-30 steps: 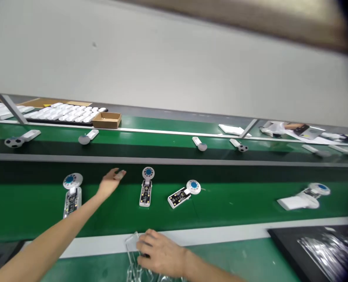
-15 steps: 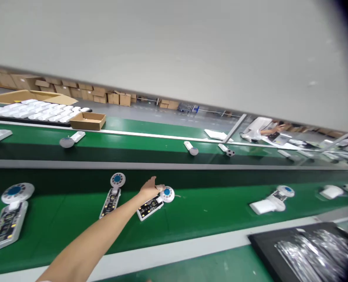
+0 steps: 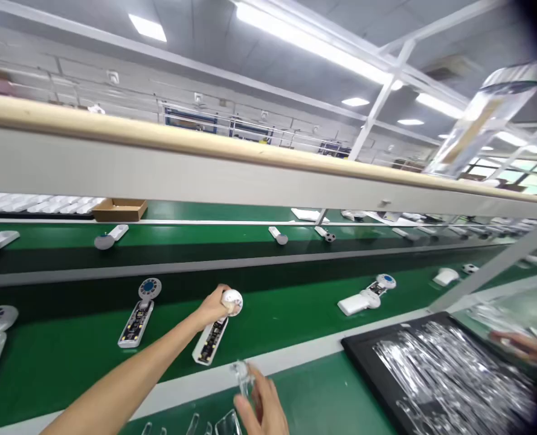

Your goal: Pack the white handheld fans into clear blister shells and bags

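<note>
My left hand [image 3: 214,304] reaches over the green belt, its fingers closed around the round head of a white handheld device [image 3: 211,341]. The device's lower half lies open, with a dark circuit board showing. Lower down, my right hand [image 3: 266,403] pinches a clear plastic part [image 3: 243,376], which is blurred. Beneath it, several clear plastic parts [image 3: 228,424] lie at the bottom edge of the view. Left of my left hand, another open device [image 3: 136,320] with a blue-centred round head rests on the belt.
A black tray [image 3: 363,377] heaped with clear plastic parts stands at right, with another person's hand [image 3: 524,345] beside it. More devices [image 3: 361,302] lie along the belt [image 3: 290,320]. A slanted post [image 3: 490,272] and a long overhead beam [image 3: 250,175] cross the view.
The view has tilted up and shifted. My left hand has closed on the device's head, and the device is turned more upright. My right hand has come into view with a clear part.
</note>
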Motion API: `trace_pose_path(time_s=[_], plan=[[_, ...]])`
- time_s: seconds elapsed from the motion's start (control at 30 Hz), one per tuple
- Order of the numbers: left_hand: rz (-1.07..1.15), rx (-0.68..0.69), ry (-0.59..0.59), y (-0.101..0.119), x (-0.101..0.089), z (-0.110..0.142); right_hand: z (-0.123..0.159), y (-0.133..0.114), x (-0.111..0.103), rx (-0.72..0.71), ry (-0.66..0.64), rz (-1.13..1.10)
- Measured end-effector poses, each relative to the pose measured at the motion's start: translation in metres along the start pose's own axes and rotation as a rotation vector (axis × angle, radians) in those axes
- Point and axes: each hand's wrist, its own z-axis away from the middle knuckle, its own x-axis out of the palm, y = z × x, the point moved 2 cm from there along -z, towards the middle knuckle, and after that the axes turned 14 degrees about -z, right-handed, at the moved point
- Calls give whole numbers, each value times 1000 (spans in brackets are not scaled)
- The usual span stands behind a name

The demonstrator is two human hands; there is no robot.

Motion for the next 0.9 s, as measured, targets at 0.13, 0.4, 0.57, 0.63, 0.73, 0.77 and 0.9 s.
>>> trace_pose_path(time_s=[0.13, 0.4, 0.57, 0.63, 0.73, 0.77, 0.9], plan=[[331, 55, 17, 17, -25, 62, -18, -35, 22, -53, 153, 142], [659, -77, 247, 38, -34, 137, -3, -64, 58, -185, 275, 391], [796, -46, 263, 26, -36, 162, 16, -67, 49, -127, 35, 190], [851, -50, 177, 17, -31, 172, 23, -77, 39, -210, -28, 191], [834, -115, -9, 7, -22, 186, 25, -95, 27, -374, -92, 240], [811, -141, -14, 6, -21, 189, 24, -101, 26, -397, -127, 214], [755, -87, 227, 10, -31, 201, 4, -110, 31, -158, 11, -267]])
